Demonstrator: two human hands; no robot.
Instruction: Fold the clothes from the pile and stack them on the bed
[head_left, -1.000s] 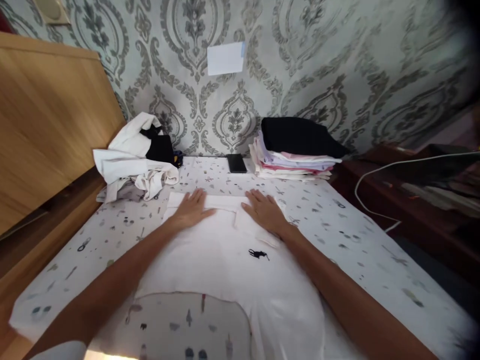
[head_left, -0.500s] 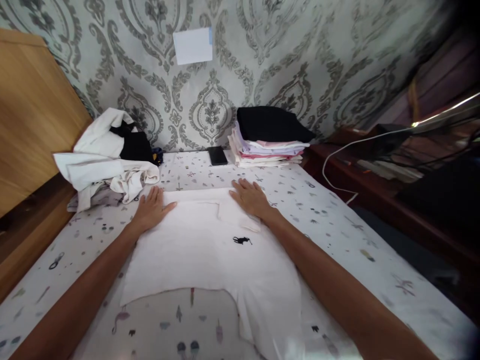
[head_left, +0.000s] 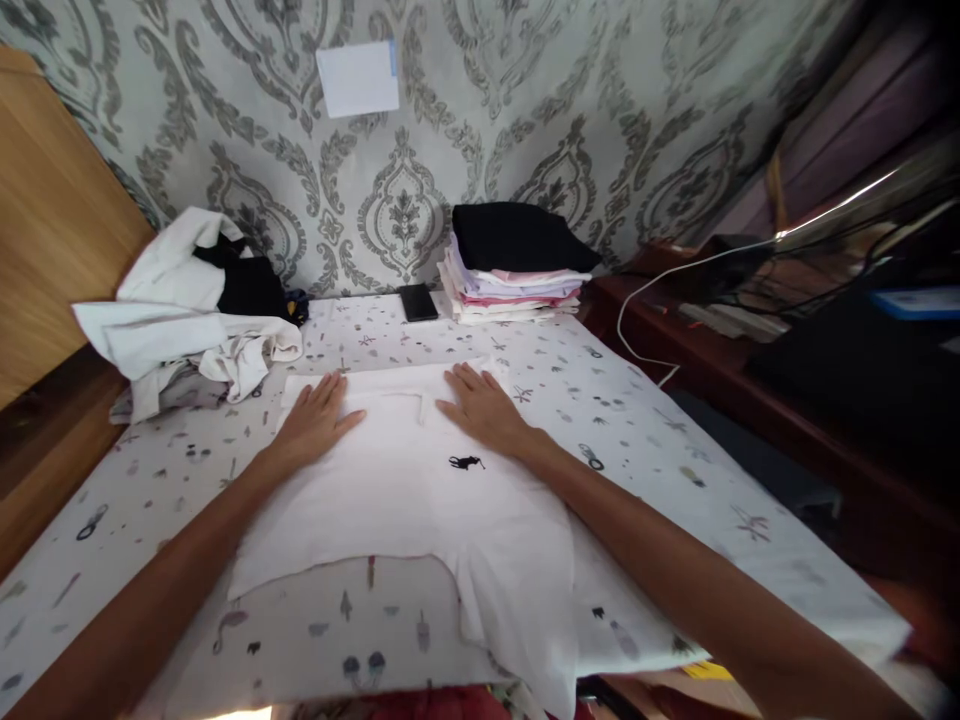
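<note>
A white shirt (head_left: 382, 490) with a small black emblem (head_left: 466, 462) lies spread on the patterned bed sheet (head_left: 637, 400). Its lower right part hangs toward the near edge. My left hand (head_left: 315, 415) rests flat on the shirt's far left part, thumb pointing inward. On the far right part lies my right hand (head_left: 484, 405), palm down with its fingers stretched out. Neither hand grips the cloth.
A heap of crumpled clothes (head_left: 187, 330) lies at the back left beside a wooden panel (head_left: 67, 210). Folded clothes (head_left: 517, 265) are stacked by the wall, next to a black phone (head_left: 418, 302). A white cable (head_left: 630, 320) crosses the dark wooden ledge at right.
The view has shifted, so the near bed edge now shows. Both hands have slid inward over the shirt, remaining flat on it. The fold under my right hand looks flattened.
</note>
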